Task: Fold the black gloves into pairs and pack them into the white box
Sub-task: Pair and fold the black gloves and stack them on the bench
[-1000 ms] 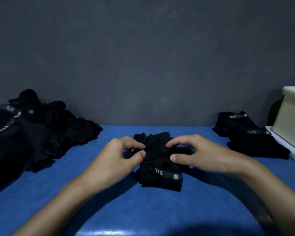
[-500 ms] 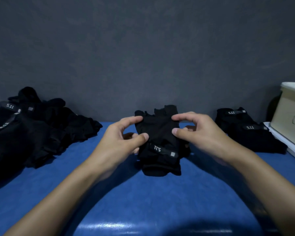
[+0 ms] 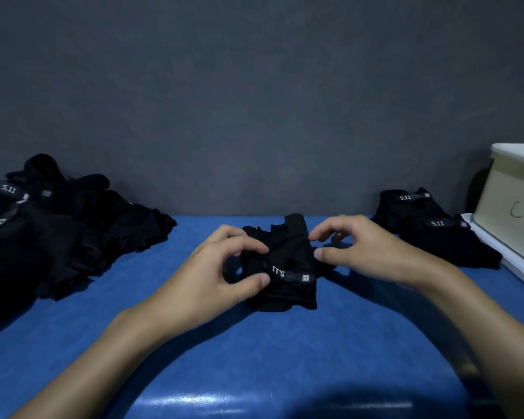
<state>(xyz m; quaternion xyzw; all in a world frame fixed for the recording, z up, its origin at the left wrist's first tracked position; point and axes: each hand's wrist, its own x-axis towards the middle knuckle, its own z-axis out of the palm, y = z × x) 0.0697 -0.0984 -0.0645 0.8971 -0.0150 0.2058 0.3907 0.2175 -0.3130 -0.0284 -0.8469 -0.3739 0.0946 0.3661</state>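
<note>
- The left hand [image 3: 212, 273] pinches the left edge of the folded gloves [image 3: 288, 261] between its curled fingers and thumb.
- The right hand [image 3: 366, 252] pinches the right edge, thumb low and fingertips at the upper corner. I cannot tell how firm that hold is.
- The folded gloves sit between the two hands, over the middle of the blue surface [image 3: 254, 358]. Their lower end seems to rest on it, and the lettered strap faces up.
- On the right, well apart from the hands, two finished pairs [image 3: 430, 234] lie on the surface just beside the white box [image 3: 515, 201]. The inside of the box is hidden.
- On the left lies a large loose pile [image 3: 58, 237] of black gloves, not yet sorted.
- By my reckoning the task is in its early part. This pair looks nearly folded, no pair can be seen packed, and the pile is the bigger share of the work left.
</note>
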